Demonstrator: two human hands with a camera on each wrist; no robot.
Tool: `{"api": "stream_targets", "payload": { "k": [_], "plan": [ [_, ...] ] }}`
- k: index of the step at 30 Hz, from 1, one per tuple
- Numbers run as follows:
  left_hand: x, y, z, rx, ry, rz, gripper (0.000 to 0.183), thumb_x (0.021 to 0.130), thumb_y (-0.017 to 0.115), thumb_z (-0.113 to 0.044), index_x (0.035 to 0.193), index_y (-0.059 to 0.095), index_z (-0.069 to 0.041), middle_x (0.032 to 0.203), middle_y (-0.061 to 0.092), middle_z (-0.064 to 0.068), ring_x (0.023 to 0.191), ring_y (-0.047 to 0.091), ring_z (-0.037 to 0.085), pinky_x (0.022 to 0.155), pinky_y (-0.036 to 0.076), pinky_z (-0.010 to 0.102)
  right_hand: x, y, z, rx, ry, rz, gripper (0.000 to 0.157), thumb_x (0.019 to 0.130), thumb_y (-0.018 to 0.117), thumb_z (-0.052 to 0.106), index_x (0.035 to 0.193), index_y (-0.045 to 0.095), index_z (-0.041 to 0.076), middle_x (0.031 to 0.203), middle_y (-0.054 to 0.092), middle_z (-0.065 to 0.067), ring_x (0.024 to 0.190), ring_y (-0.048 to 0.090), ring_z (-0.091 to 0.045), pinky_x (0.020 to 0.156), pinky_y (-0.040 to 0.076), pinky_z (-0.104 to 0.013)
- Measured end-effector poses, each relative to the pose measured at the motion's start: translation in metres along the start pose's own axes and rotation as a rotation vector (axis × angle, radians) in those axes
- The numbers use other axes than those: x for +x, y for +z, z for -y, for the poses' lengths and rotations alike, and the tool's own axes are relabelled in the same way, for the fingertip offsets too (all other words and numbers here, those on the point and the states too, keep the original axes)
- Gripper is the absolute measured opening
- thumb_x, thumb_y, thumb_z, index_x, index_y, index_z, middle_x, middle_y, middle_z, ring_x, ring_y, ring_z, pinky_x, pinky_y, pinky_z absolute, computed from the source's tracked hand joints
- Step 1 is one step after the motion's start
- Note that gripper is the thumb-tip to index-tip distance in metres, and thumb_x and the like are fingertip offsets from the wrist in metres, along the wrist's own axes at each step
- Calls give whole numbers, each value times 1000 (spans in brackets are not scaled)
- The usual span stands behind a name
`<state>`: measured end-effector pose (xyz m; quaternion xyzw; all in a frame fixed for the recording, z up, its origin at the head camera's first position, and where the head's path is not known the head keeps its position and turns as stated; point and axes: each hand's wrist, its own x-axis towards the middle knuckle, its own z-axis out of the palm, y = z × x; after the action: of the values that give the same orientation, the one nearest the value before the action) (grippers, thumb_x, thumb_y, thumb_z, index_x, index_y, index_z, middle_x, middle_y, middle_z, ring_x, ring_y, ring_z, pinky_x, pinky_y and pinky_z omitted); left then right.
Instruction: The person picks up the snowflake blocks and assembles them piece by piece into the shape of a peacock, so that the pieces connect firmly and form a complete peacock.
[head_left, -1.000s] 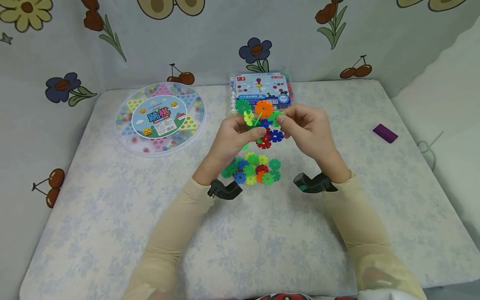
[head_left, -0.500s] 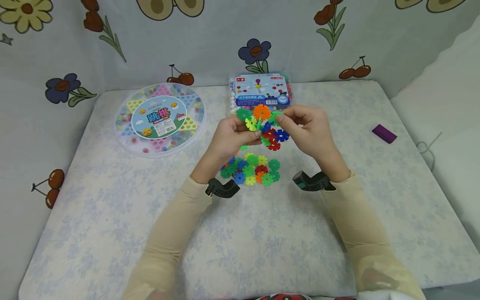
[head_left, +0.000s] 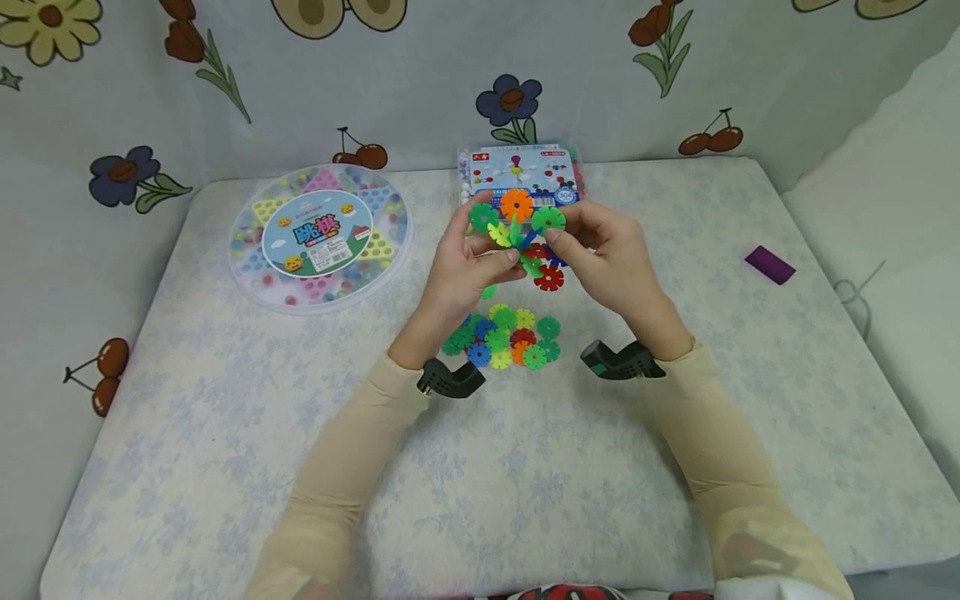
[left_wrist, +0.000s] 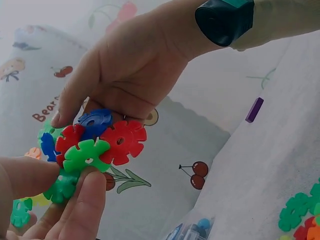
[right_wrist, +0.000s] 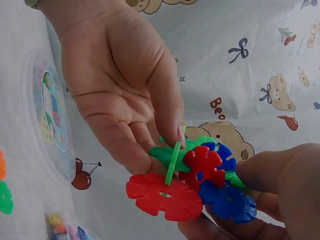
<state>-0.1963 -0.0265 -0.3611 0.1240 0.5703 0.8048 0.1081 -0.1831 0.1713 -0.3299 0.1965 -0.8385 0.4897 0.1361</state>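
A joined cluster of notched plastic snowflake discs [head_left: 517, 205] in orange, green, yellow, blue and red is held up between both hands. My left hand [head_left: 463, 271] pinches it from the left, with thumb and fingers around a green disc [left_wrist: 62, 187] in the left wrist view. On the other side, my right hand [head_left: 617, 265] pinches the cluster near a green disc at its upper right. A red disc [right_wrist: 165, 197] stands out low on the cluster in the right wrist view. Below the hands lies a loose pile of snowflake discs [head_left: 498, 340]; my left hand partly hides more behind it.
A round marble board-game case [head_left: 243, 275] lies at the back left of the table. Behind the hands stands a clear box [head_left: 543, 162] with a printed blue label. A small purple block [head_left: 770, 265] lies at the right.
The cluster has tilted and turned between my hands, its orange disc now higher. My right hand has shifted slightly left, and a left finger now reaches up behind the green disc.
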Motion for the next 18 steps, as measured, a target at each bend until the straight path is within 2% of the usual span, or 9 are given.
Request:
{"api": "stream_targets", "payload": {
  "k": [2, 5, 8, 10, 12, 15, 18],
  "plan": [
    [0, 1, 0, -7, 15, -7, 72, 96, 57, 13, 156, 33, -17, 91, 72, 3, 72, 73, 15, 80, 64, 34, 0, 0, 0, 3, 2, -1, 14, 97, 65, 3, 106, 70, -7, 89, 71, -19, 72, 58, -1, 69, 50, -12],
    [-2, 2, 1, -9, 22, -8, 61, 97, 56, 13, 152, 39, -7, 108, 72, 22, 77, 74, 13, 79, 64, 32, -1, 0, 0, 2, 6, 3, 15, 96, 67, 2, 108, 69, -7, 92, 72, -20, 75, 60, 0, 72, 52, -11],
    [-3, 3, 2, -3, -3, -15, 45, 98, 55, 12, 141, 47, 5, 130, 63, 34, 85, 74, 9, 83, 63, 34, -1, 1, 0, 15, 5, 9, 18, 94, 69, 0, 110, 69, -8, 95, 73, -20, 78, 63, 1, 76, 54, -11],
    [-3, 3, 3, -4, -27, -19, 37, 98, 55, 12, 134, 50, 13, 126, 66, 31, 87, 73, 8, 87, 62, 34, -1, 1, 0, 35, -5, 12, 18, 93, 70, -2, 110, 69, -9, 96, 73, -21, 81, 64, 2, 78, 55, -11],
    [-2, 2, 3, -48, -60, -39, 31, 99, 54, 11, 129, 53, 15, 114, 72, 20, 88, 73, 8, 87, 62, 32, 0, 0, -1, 59, -11, 7, 20, 93, 69, -3, 112, 68, -10, 100, 72, -22, 85, 64, 3, 80, 54, -11],
    [1, -1, 2, -188, -99, -93, 18, 99, 53, 10, 115, 61, 10, 96, 71, 2, 83, 72, 10, 83, 63, 27, 1, -3, -3, 73, 6, -10, 22, 97, 64, 0, 116, 66, -10, 105, 71, -23, 87, 65, 2, 81, 54, -12],
    [4, -6, 0, -354, -96, -163, 16, 101, 51, 8, 97, 63, -1, 85, 68, -1, 76, 69, 12, 78, 62, 24, 4, -6, -9, -2, 95, 61, 24, 103, 56, 9, 119, 66, -6, 106, 70, -21, 85, 65, -5, 77, 53, -16]
  ]
}}
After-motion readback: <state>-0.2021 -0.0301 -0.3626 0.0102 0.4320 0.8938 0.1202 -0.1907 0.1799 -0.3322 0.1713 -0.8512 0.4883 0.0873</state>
